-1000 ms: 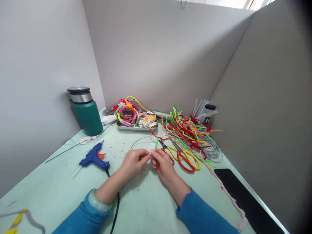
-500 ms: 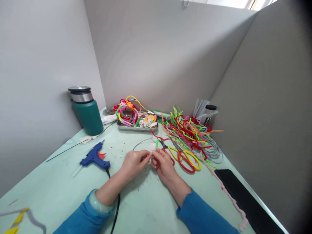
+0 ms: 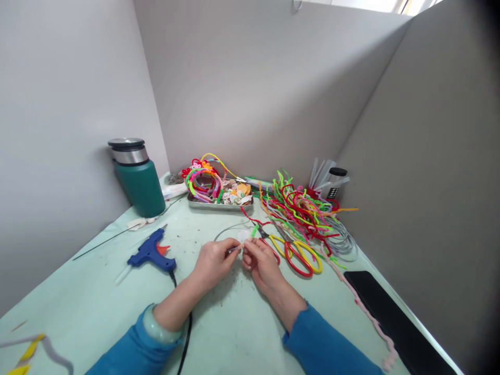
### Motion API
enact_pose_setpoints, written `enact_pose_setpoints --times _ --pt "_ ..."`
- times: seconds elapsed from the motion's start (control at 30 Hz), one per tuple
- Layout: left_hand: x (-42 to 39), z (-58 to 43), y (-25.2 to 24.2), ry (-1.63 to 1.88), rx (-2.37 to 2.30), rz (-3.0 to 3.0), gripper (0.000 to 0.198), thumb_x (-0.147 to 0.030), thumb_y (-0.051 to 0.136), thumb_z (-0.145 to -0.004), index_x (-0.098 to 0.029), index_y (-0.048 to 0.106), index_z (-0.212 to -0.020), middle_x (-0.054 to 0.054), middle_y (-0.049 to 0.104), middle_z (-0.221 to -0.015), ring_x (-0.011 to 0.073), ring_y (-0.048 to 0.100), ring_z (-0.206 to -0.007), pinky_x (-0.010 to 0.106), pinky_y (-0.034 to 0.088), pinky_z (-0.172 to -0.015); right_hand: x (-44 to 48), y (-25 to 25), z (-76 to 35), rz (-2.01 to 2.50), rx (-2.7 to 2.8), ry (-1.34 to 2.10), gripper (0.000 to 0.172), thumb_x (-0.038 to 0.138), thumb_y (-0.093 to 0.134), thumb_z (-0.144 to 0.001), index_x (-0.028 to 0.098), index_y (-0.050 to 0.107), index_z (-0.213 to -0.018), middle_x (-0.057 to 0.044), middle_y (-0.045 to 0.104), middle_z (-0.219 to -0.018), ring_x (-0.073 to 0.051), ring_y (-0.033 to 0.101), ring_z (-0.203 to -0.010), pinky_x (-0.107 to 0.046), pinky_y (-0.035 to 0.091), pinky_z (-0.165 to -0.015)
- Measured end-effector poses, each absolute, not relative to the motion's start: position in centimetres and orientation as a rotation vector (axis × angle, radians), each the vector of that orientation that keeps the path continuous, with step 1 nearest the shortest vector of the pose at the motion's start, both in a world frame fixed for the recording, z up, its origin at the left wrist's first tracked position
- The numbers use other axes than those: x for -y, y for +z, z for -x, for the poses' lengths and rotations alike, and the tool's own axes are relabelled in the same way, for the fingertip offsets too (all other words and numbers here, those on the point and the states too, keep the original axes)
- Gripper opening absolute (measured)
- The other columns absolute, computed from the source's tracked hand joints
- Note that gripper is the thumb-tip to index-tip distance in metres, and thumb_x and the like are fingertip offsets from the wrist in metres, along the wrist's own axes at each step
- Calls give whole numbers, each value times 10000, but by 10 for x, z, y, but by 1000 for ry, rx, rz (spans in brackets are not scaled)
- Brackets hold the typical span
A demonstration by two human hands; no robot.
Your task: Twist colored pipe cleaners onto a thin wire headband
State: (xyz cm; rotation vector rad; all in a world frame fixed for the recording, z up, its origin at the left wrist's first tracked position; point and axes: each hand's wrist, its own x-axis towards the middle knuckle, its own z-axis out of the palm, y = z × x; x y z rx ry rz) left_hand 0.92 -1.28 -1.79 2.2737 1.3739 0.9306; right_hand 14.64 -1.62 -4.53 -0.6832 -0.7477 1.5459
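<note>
The left hand (image 3: pixel 214 262) and right hand (image 3: pixel 262 263) pinch a green-tipped chenille strand (image 3: pixel 254 230), apparently shaping it; the next move calls for steady control.

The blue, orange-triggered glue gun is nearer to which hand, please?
Left: the left hand is to the right of the glue gun; the right hand is farther right.

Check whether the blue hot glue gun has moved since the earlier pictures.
No; the hot glue gun lies in the same spot relative to the green bottle.
</note>
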Motion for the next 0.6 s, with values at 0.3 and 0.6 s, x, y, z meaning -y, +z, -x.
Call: enact_pose_setpoints --times 0.3,0.6 --pt "14 -10 -17 885 -1357 -2321 245 -275 447 -828 -215 682 -865 16 683 -679 114 558 -562 191 368 -580 16 -45 -147 711 775 1549 215 334 676 -706 163 545 -695 50 485 -560 -47 372 -414 -175 298 -390" --pt "12 -11 -20 1070 -1303 -2114 207 -285 510 -799 -218 669 -913 11 709 -879 143 640 -741 208 451 -709 15 -44 -146 689 715 1556 204 309 683 -699 164 540 -711 46 513 -606 -42 378 -423 -173 283 -394"
